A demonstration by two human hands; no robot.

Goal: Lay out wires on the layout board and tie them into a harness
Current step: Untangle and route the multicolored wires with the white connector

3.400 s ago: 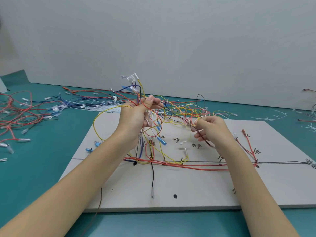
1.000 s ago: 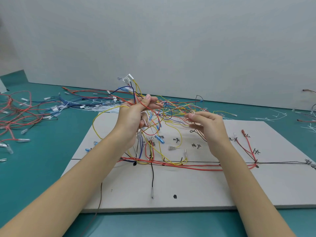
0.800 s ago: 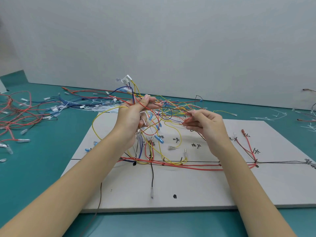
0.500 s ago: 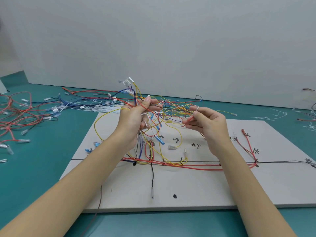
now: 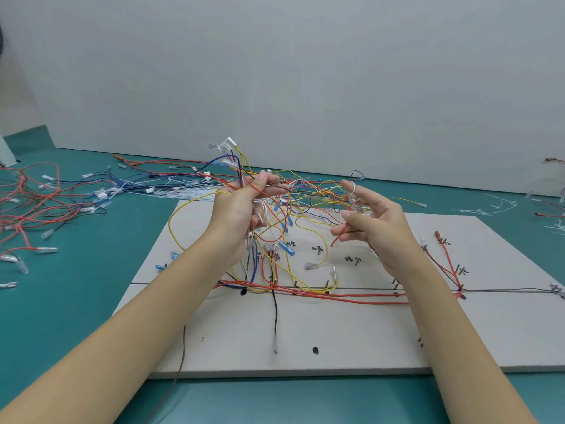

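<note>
Above board [image 5: 305, 332], wires [image 5: 305, 203] between hands [image 5: 241, 209].

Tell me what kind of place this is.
Probably a wire-harness assembly bench: a white layout board with hand-marked routes, loose terminal-tipped wires heaped on the green table, and cut tie scraps.

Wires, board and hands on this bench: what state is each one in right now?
Left hand: raised over the board, gripping a tangled bunch of wires.
Right hand: raised, fingers curled, pinching a red wire.
Wire bunch: tangled, lifted between the hands.
White plug: sticking up above the bunch.
Board: flat on the table, some red wires laid along its line.
Spare wires: loose pile on the table, left.
</note>
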